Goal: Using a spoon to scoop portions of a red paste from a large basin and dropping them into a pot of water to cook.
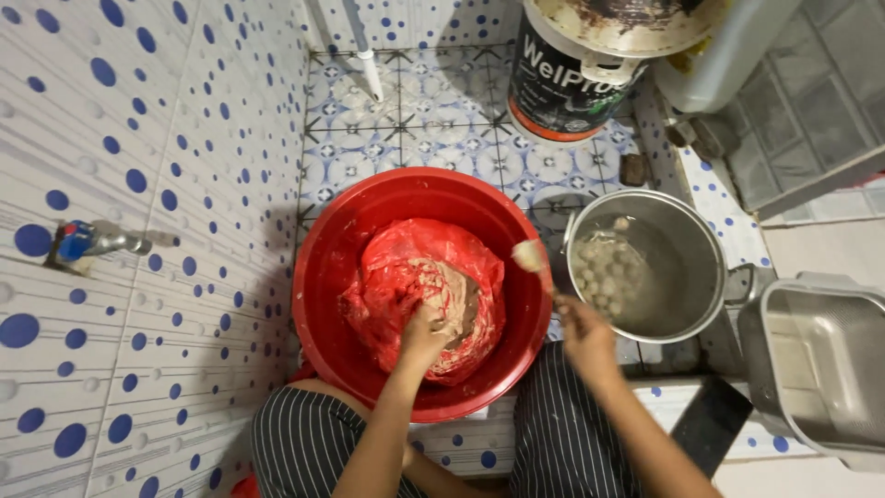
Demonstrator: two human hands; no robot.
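The left hand (426,334) squeezes paste (458,309) in the red bag (396,267) inside the red basin (323,304). The right hand (583,334) pinches a spoon (533,258) beside the pot (687,244) of balls (604,272).

A white tiled wall (138,277) dotted with blue spots fills the side from seven to eleven o'clock, with a metal tap (97,242) with a blue handle at nine. The floor (415,129) at twelve o'clock has blue-and-white patterned tiles with dark grout. A dark paint bucket (567,78) stands at one o'clock, glass blocks (811,101) at two. Light is even and soft.
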